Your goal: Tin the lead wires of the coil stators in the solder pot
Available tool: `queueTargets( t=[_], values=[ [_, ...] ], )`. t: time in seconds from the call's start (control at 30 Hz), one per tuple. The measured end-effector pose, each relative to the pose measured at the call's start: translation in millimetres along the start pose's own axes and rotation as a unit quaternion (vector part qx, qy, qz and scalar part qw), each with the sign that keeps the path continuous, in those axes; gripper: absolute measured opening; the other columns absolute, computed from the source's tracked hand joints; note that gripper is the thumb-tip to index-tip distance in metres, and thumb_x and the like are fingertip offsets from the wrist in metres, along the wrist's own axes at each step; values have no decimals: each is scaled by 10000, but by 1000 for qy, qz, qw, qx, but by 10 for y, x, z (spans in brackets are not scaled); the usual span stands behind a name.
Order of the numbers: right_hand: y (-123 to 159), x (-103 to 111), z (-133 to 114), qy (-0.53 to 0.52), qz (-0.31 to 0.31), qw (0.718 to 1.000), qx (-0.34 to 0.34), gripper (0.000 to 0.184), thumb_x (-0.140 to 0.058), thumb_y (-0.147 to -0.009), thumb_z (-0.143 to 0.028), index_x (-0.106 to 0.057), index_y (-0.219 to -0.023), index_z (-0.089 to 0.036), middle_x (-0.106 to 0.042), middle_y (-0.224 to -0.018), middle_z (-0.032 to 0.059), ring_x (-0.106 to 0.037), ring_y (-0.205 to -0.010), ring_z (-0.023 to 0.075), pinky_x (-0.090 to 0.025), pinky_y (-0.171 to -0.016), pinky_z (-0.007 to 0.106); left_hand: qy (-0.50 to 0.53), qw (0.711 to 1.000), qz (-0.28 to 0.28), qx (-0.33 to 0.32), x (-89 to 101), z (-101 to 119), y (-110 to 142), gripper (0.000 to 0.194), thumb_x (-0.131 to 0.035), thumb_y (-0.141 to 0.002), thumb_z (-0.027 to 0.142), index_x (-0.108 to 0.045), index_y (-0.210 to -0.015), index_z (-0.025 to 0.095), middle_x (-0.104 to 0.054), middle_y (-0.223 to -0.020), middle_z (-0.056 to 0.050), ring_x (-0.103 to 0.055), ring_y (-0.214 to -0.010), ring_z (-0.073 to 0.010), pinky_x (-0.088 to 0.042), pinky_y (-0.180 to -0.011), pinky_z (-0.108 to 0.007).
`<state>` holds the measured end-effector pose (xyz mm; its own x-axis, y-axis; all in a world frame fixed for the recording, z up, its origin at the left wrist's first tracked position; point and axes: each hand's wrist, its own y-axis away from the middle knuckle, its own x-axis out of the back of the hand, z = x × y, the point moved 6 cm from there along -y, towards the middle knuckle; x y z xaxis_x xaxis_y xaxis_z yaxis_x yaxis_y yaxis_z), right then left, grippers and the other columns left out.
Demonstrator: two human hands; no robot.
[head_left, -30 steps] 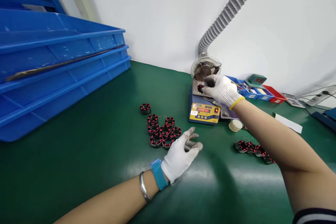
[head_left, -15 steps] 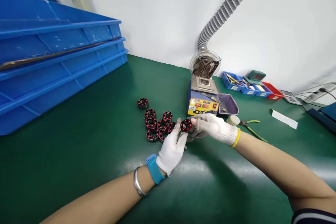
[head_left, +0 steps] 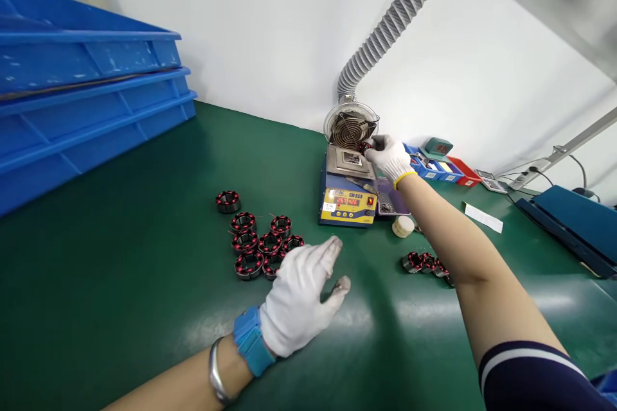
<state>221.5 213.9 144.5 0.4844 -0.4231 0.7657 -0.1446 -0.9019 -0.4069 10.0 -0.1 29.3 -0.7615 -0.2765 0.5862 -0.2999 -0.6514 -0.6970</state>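
Observation:
In my gloved right hand is a motor stator, a ring with red and black windings, pinched above the right side of the solder pot. The pot's lit display and small square well face me. My gloved left hand hangs over the table, thumb and fingers apart, holding nothing. Just beyond it lies a cluster of several stators, partly hidden by that hand. One separate stator sits at the cluster's far left. A short row of stators lies beneath my right forearm.
A fume extractor fan with a grey hose stands behind the pot. A purple tray and a round cream-coloured pad are on its right. Blue crates are stacked at left; small bins line the wall.
My right hand has carried the stator away from my left hand, up and forward to the solder pot. The left hand has let go and opened. The view has shifted right.

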Motion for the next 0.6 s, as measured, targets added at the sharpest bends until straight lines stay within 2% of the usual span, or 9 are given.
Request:
queueTargets(
  t=[0.1,0.17,0.23,0.43,0.6],
  values=[
    [-167,-69,77,51,8,998,-22,387,-643,-723,-323,-672,-1088,-197,-710,-981,41,-653,-948,226,-508,-884,349,-138,987,-73,41,-70,-91,-62,553,-579,-828,360,-523,-1334,143,-492,-1418,-158,-499,-1222,-350,-281,-1087,-590],
    [-191,-149,91,77,1,997,-26,401,-634,-729,-305,-657,-1115,-201,-704,-1020,54,-645,-985,240,-504,-893,353,-185,973,-114,77,-109,-179,-81,571,-565,-822,391,-537,-1330,132,-462,-1440,-172,-486,-1219,-375,-217,-1092,-633],
    [-191,-217,89,102,-4,995,-20,407,-620,-741,-301,-643,-1137,-211,-697,-1048,62,-636,-1011,254,-501,-903,370,-200,966,-139,85,-136,-224,-83,583,-548,-827,402,-531,-1339,123,-483,-1420,-178,-490,-1204,-374,-196,-1094,-639],
    [-179,-311,61,135,-19,990,26,381,-588,-768,-340,-631,-1132,-236,-684,-1091,62,-621,-1043,269,-496,-908,411,-180,970,-160,33,-185,-145,-47,551,-522,-851,387,-531,-1338,130,-506,-1398,-176,-506,-1192,-341,-188,-1113,-618],
    [-182,-319,56,141,-17,990,24,388,-587,-770,-356,-630,-1136,-235,-687,-1087,58,-624,-1032,270,-500,-901,418,-145,976,-160,-23,-219,-52,-3,521,-521,-856,378,-552,-1305,117,-535,-1368,-168,-521,-1179,-326,-242,-1114,-587]
  ],
)
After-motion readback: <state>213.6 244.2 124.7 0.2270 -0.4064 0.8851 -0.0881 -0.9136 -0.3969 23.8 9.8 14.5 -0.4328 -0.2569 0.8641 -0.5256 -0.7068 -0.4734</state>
